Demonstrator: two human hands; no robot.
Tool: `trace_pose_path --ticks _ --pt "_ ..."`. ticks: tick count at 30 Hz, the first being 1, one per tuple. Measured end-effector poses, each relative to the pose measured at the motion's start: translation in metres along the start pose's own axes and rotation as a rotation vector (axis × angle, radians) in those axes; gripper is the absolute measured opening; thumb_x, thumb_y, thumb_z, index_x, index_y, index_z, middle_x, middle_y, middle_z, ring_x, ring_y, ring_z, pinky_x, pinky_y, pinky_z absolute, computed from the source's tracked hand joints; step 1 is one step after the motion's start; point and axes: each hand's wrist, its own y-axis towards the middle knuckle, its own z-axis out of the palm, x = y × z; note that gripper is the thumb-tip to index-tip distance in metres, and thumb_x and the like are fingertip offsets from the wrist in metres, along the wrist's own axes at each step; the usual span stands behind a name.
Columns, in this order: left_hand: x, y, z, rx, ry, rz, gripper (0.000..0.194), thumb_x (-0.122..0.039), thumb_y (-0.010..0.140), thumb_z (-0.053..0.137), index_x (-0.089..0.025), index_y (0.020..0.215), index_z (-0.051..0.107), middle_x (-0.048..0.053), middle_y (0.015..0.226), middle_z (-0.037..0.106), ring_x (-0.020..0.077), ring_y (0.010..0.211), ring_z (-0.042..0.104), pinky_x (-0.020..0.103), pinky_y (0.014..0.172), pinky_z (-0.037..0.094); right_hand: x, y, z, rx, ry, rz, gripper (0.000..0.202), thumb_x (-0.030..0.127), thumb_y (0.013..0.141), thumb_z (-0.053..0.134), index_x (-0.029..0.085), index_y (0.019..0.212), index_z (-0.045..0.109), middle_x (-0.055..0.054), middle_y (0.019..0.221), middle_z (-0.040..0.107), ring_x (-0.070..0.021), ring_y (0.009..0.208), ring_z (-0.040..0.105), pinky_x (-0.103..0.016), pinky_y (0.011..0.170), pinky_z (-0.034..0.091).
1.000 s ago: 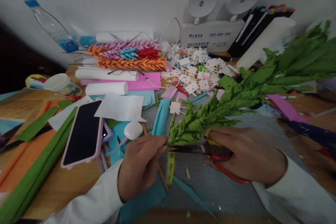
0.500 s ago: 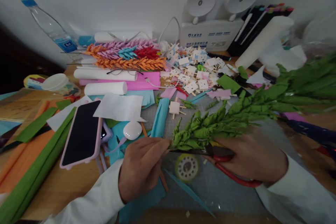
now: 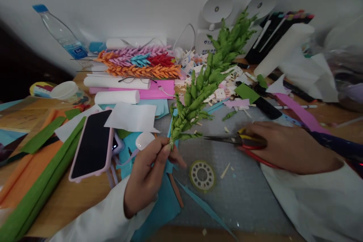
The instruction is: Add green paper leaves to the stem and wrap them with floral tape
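My left hand [image 3: 151, 170] pinches the lower end of a green crepe-paper leaf spray [image 3: 195, 96], which slants up and away to the right. To the right, my right hand [image 3: 292, 147] is closed on scissors [image 3: 241, 140] with red and yellow handles. Their dark blades point left, towards the base of the spray, with a gap between. On the grey cutting mat [image 3: 244, 193] below lies a roll of clear tape [image 3: 202, 175], beside thin scraps. Blue paper [image 3: 161, 208] lies under my left wrist.
A phone [image 3: 92, 143], green crepe paper [image 3: 48, 174] and orange sheets lie at left. Finished orange, purple, blue and red sprays [image 3: 141, 70] rest at the back. Many small white faced pieces [image 3: 219, 93] are heaped behind the mat. A water bottle [image 3: 62, 36] and a pen holder [image 3: 266, 41] stand near the wall.
The spray has swung from pointing right to pointing up and away. My right hand with the scissors has drawn back to the right, off the spray's base.
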Motion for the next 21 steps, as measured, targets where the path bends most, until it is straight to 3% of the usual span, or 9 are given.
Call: trace_pose_path --ticks 4,6,8,13,18,19,21 --pt "-0.001 -0.002 0.003 0.004 -0.162 -0.057 0.023 -0.024 0.098 0.035 -0.019 0.080 0.049 -0.005 0.054 0.043 0.0083 0.046 0.039 0.022 0.048 0.037 -0.012 0.001 0.004 0.069 0.217 0.020 0.029 0.040 0.076 0.070 0.021 0.094 0.056 -0.007 0.092 0.065 -0.0273 0.085 0.064 -0.038 0.071 0.051" --pt "-0.001 -0.005 0.003 0.009 -0.245 -0.133 0.024 -0.027 0.098 0.037 -0.020 0.077 0.046 -0.008 0.053 0.031 0.0071 0.043 0.026 0.020 0.040 0.026 -0.018 0.001 0.006 0.087 0.300 0.025 0.028 0.030 0.077 0.070 0.020 0.098 0.056 -0.008 0.094 0.066 -0.0262 0.085 0.064 -0.037 0.073 0.050" --pt "-0.001 -0.008 0.002 0.018 -0.316 -0.197 0.024 -0.030 0.098 0.037 -0.020 0.078 0.046 -0.008 0.054 0.027 0.0070 0.043 0.022 0.020 0.038 0.021 -0.025 0.001 0.007 0.108 0.372 0.018 0.023 0.021 0.079 0.067 0.019 0.099 0.057 -0.009 0.096 0.067 -0.0251 0.086 0.064 -0.037 0.076 0.050" --pt "-0.001 -0.010 0.001 0.025 -0.224 -0.135 0.020 -0.032 0.096 0.043 -0.020 0.079 0.047 -0.008 0.055 0.028 0.0067 0.044 0.025 0.020 0.040 0.022 -0.028 0.000 0.001 0.042 0.440 -0.061 0.020 0.024 0.085 0.062 0.019 0.104 0.057 -0.012 0.105 0.064 -0.0260 0.097 0.061 -0.038 0.084 0.049" --pt "-0.001 -0.011 -0.001 0.010 0.084 0.028 0.018 -0.022 0.095 0.041 -0.018 0.083 0.054 -0.007 0.052 0.035 0.0067 0.041 0.033 0.021 0.040 0.025 0.002 -0.012 -0.024 -0.240 0.507 -0.121 0.009 0.026 0.092 0.053 0.025 0.100 0.058 -0.009 0.102 0.063 -0.0239 0.099 0.060 -0.036 0.088 0.046" --pt "-0.001 -0.011 -0.002 0.000 0.144 0.067 0.017 -0.020 0.094 0.042 -0.017 0.086 0.056 -0.006 0.052 0.039 0.0067 0.041 0.036 0.021 0.041 0.027 0.007 -0.018 -0.028 -0.241 0.580 -0.115 0.009 0.030 0.093 0.053 0.027 0.099 0.059 -0.008 0.101 0.064 -0.0237 0.096 0.061 -0.035 0.084 0.048" --pt "-0.002 -0.012 -0.003 -0.027 0.243 0.141 0.017 -0.016 0.093 0.043 -0.015 0.086 0.058 -0.006 0.052 0.043 0.0065 0.041 0.040 0.020 0.041 0.030 0.009 -0.031 -0.030 -0.122 0.749 -0.087 0.016 0.042 0.093 0.052 0.031 0.094 0.063 -0.007 0.096 0.066 -0.0242 0.089 0.063 -0.033 0.076 0.051"
